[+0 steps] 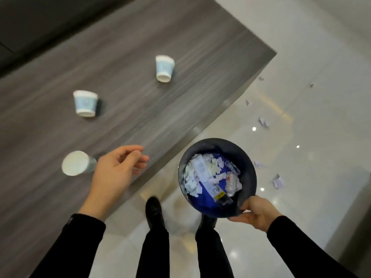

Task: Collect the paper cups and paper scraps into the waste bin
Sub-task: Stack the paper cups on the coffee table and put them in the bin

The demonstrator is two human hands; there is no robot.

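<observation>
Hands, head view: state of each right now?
Left hand: open, empty, beside the near white paper cup on the grey table.
Right hand: closed on the dark round waste bin rim.

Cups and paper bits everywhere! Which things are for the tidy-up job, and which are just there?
For the job:
- three paper cups on the table
- paper scraps on the floor
- waste bin, held by the right hand
- left hand, open beside the nearest cup

Just there:
- grey table
- shiny floor
- black shoe
</observation>
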